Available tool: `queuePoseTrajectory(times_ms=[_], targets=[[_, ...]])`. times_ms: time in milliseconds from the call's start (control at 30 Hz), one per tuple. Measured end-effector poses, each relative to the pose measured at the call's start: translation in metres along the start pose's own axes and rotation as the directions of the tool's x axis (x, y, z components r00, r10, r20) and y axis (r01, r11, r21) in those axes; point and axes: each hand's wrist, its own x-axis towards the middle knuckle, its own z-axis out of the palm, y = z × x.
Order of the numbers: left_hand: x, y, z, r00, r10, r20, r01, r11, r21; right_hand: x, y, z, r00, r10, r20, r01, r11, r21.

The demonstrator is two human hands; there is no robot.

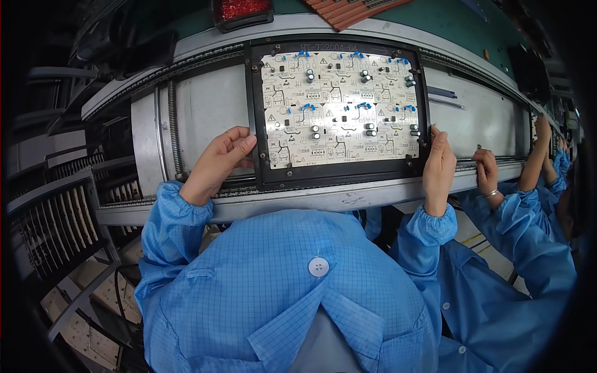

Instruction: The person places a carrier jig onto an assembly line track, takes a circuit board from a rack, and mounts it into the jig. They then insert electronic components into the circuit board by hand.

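A black rectangular carrier frame (342, 175) lies across the rails of a conveyor in front of me. Set in it is a white printed circuit board panel (339, 133), made up of several repeated sections with blue components and upright dark capacitors. My left hand (217, 163) grips the frame's left edge, its thumb by the rim and the other fingers curled about the side. At the opposite edge, my right hand (439, 163) holds the frame's lower right side with its fingers bent. Parts of the fingertips on both sides are hidden.
Conveyor rails (485, 66) run left and right of the frame. Behind are a black bin of small red parts (242, 9) and reddish-brown strips (348, 11). At right, a co-worker's hand (486, 171) is near the front rail. Slotted racks (53, 217) stand at left.
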Motion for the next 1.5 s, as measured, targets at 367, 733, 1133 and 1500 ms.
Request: queuePoseTrajectory(times_ms=[367, 733, 1133, 1500], targets=[[0.006, 0.000, -0.006, 0.999, 0.034, -0.020, -0.034, 0.999, -0.006, 0.003, 0.012, 0.004, 0.993, -0.080, -0.083, 0.081, 0.997, 0.008], [0.007, -0.020, -0.037, 0.961, 0.035, -0.276, -0.089, 0.979, -0.184, 0.176, -0.006, 0.004, 0.630, -0.641, 0.438, 0.718, 0.696, -0.013], [0.012, -0.016, -0.034, 0.971, 0.004, -0.239, -0.056, 0.976, -0.210, 0.167, -0.003, 0.012, 0.767, -0.569, 0.296, 0.619, 0.778, -0.108], [0.015, -0.015, -0.035, 0.974, -0.020, -0.228, -0.022, 0.983, -0.183, 0.092, 0.039, 0.010, 0.950, -0.311, -0.012, 0.311, 0.950, 0.040]])
